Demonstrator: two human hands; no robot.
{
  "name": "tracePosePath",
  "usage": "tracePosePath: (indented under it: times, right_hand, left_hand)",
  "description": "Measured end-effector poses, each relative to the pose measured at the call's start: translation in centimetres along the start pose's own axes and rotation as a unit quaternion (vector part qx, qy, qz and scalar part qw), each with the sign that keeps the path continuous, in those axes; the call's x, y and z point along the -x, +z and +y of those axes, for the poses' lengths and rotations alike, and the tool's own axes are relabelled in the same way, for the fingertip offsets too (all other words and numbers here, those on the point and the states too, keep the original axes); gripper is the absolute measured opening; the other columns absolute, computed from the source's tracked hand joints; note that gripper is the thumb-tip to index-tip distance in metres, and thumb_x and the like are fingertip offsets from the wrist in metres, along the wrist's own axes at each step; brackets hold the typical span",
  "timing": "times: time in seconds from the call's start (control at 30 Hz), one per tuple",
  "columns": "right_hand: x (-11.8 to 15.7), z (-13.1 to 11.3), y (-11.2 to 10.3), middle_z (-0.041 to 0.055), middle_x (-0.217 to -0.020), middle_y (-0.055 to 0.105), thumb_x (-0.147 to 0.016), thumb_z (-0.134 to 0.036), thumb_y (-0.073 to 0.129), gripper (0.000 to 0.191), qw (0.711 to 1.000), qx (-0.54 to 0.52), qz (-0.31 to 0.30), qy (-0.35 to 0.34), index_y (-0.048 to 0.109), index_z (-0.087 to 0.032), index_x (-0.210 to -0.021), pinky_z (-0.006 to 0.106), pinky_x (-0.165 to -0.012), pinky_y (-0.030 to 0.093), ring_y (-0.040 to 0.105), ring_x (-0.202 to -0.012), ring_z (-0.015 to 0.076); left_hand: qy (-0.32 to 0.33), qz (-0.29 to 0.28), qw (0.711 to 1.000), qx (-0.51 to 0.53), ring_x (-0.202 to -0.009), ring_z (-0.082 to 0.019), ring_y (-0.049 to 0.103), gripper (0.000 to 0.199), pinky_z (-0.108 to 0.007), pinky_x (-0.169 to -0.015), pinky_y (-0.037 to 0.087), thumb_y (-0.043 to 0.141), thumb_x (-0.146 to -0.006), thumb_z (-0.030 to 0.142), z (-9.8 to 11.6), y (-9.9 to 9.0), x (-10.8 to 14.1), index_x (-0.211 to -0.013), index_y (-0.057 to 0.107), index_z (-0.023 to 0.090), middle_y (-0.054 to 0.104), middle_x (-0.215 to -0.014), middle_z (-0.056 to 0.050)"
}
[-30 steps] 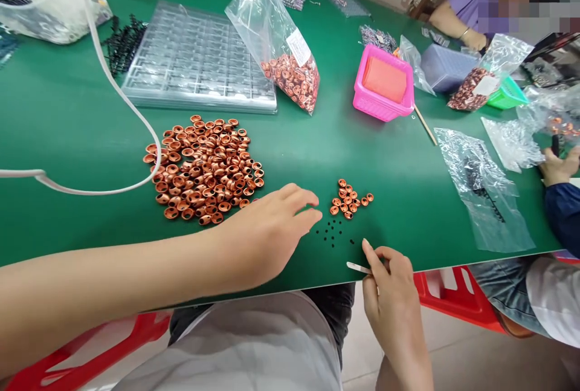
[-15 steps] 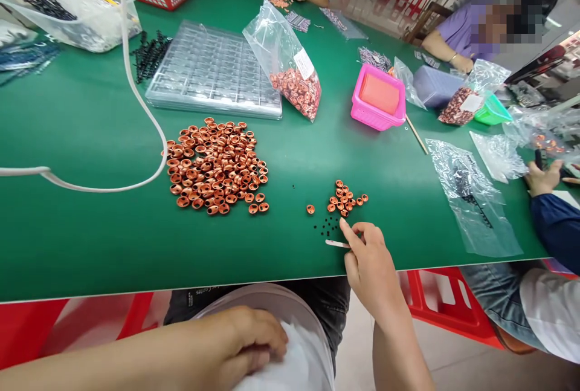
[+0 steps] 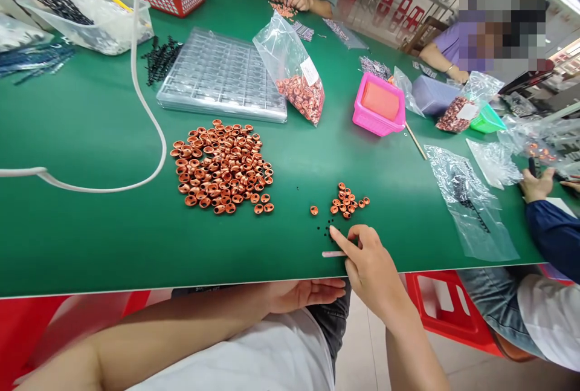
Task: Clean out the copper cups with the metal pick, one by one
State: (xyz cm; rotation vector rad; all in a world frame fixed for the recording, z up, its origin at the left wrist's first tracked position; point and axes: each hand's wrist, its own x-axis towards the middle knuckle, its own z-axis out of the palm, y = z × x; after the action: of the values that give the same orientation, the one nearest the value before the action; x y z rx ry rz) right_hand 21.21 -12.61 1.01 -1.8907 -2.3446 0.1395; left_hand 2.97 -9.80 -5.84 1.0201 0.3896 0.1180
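1. Left hand (image 3: 306,295): open, palm up, at the table edge.
2. Right hand (image 3: 376,270): grips a pale stick (image 3: 332,254); index fingertip among tiny black dots (image 3: 318,228), seemingly sorting or picking. Such specks call for light, precise touch.
3. Beyond: small cluster of copper-coloured beads (image 3: 348,199).

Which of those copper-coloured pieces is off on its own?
The single piece between the large pile and the small cluster: bare green tabletop surrounds it, while the others lie grouped.
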Motion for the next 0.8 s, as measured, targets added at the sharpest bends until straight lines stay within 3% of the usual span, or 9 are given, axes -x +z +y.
tracePosePath:
  times: [0.1,0.23,0.5,0.8]
  right_hand:
    - [0.9,0.0,-0.3,0.0076,-0.105,0.049,-0.084,-0.002,0.037,0.064,0.999,-0.019,-0.016,-0.023,0.041,-0.033,-0.140,0.029,-0.069,0.053,0.049,-0.088,0.0170]
    - [0.3,0.5,-0.2,0.0078,-0.104,0.049,-0.084,-0.004,0.038,0.064,1.000,-0.020,0.021,-0.003,0.040,-0.031,-0.141,0.030,-0.069,0.053,0.050,-0.085,0.0168]
    - [-2.2,0.1,0.4,0.0085,-0.101,0.050,-0.086,-0.004,0.038,0.058,1.000,-0.014,-0.001,-0.013,0.044,-0.026,-0.140,0.034,-0.073,0.054,0.048,-0.089,0.0186]
    - [0.6,0.1,-0.7,0.0066,-0.102,0.050,-0.083,-0.002,0.038,0.065,0.995,-0.056,0.001,-0.078,0.041,-0.035,-0.140,0.028,-0.066,0.053,0.050,-0.086,0.0159]
  left_hand:
    - [-0.007,-0.036,0.995,0.093,-0.128,-0.024,0.051,0.045,-0.035,-0.107,0.044,0.049,-0.095,0.036,-0.3,0.3,-1.3,-0.136,0.049,0.018,0.050,-0.141,-0.013]
    - [-0.020,-0.078,0.963,0.258,-0.132,-0.027,0.047,0.059,-0.039,-0.113,0.036,0.045,-0.093,0.043,-1.3,0.4,-2.5,-0.138,0.046,0.004,0.042,-0.145,-0.022]
    - [-0.016,-0.092,0.905,0.416,-0.130,-0.029,0.049,0.053,-0.041,-0.115,0.029,0.050,-0.091,0.044,-2.7,-0.1,-2.4,-0.125,0.061,0.005,0.054,-0.136,-0.019]
    - [-0.016,-0.110,0.875,0.471,-0.116,-0.026,0.059,0.039,-0.044,-0.113,0.026,0.054,-0.092,0.033,-2.4,-0.1,-2.6,-0.118,0.065,0.006,0.064,-0.120,-0.017]
